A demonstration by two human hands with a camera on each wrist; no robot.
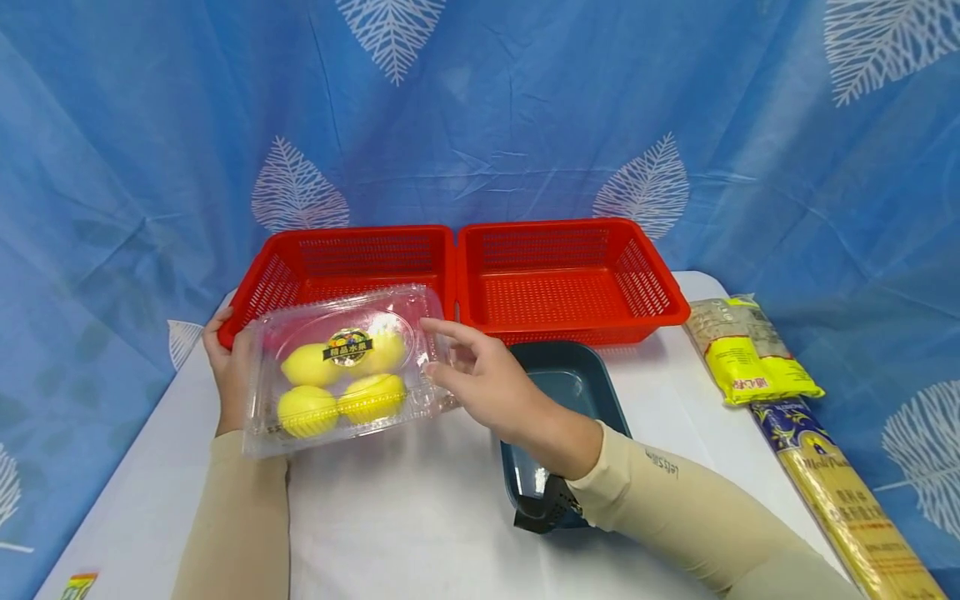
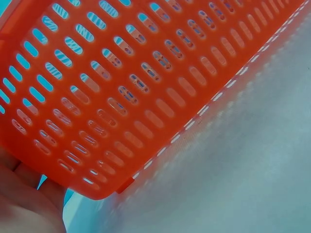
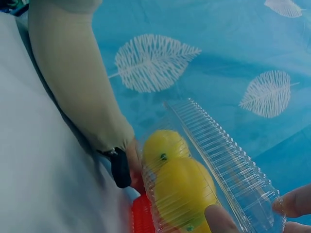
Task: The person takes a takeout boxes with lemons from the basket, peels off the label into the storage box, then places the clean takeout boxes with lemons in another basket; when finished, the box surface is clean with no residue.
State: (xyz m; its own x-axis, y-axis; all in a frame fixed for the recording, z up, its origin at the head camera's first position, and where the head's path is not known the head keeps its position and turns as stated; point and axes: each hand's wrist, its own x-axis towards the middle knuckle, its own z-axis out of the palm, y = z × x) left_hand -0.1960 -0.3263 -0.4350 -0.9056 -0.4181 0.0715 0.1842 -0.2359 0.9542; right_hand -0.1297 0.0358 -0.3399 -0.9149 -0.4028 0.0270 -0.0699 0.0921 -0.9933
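A clear plastic clamshell box (image 1: 341, 367) with several yellow lemons (image 1: 309, 410) inside is held by its right end in my right hand (image 1: 487, 379), thumb and fingers pinching the edge. In the right wrist view the lemons (image 3: 184, 189) show through the ribbed side. The box overlaps the front of the left red basket (image 1: 360, 250) in the head view. My left hand (image 1: 228, 367) grips that basket's left front corner, partly hidden behind the box. The left wrist view shows the slotted basket wall (image 2: 141, 92) with my left fingers (image 2: 34, 199) at its corner.
A second red basket (image 1: 555, 287) stands beside the first. A dark teal tray (image 1: 566, 383) lies under my right forearm. At the right edge are yellow-labelled clear bags (image 1: 750, 350) and a long pack of noodles (image 1: 840, 492). A small colourful packet (image 1: 78, 586) lies front left.
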